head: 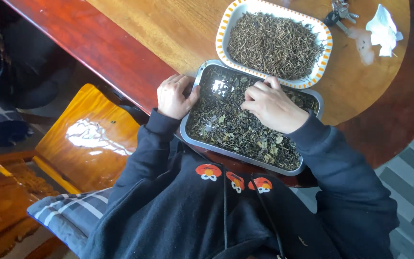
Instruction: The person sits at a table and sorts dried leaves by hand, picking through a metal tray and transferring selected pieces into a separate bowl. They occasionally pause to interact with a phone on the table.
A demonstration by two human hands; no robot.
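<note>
Fingers (pixel 257 92) of right hand (pixel 271 108) pinched together in dried leaves (pixel 235 129), left hand (pixel 173 96) gripping metal tray (pixel 188 134) rim

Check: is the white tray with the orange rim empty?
No. The white tray with the orange rim is heaped with dark dried stems, beside the metal tray both hands work at.

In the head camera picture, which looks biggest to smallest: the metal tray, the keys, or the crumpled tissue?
1. metal tray, largest by far.
2. crumpled tissue.
3. keys, partly cut off by the frame edge, so their rank against the tissue is unsure.
</note>
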